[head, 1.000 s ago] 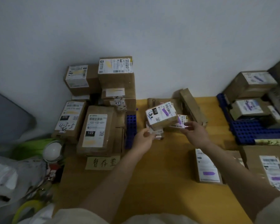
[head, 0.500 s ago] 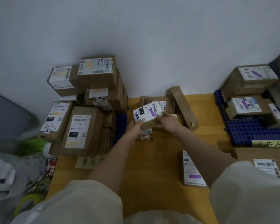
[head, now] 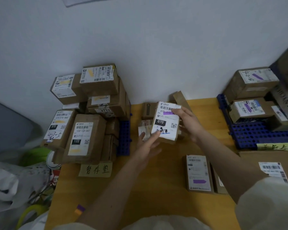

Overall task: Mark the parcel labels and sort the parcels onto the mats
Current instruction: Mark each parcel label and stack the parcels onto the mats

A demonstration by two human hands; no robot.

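A small cardboard parcel (head: 166, 123) with a white label reading 070, a purple stripe and black handwriting is held above the wooden table (head: 156, 188). My left hand (head: 148, 141) grips its lower left corner, thumb on the label. My right hand (head: 188, 123) holds its right side, fingers curled over the top edge. A blue mat (head: 124, 138) on the left carries a stack of yellow-marked parcels (head: 83, 135). Another blue mat (head: 249, 133) on the right carries purple-marked parcels (head: 247, 108).
A handwritten paper sign (head: 96, 169) lies in front of the left stack. Small boxes (head: 148, 110) sit behind the held parcel by the wall. Flat purple-marked parcels (head: 198, 173) lie on the table at right. Plastic bags and tape rolls (head: 15, 188) crowd the floor at left.
The parcel has been lifted and turned so that its label faces me upright. My right hand moved from beneath it to its right side. The view shifted up and closer.
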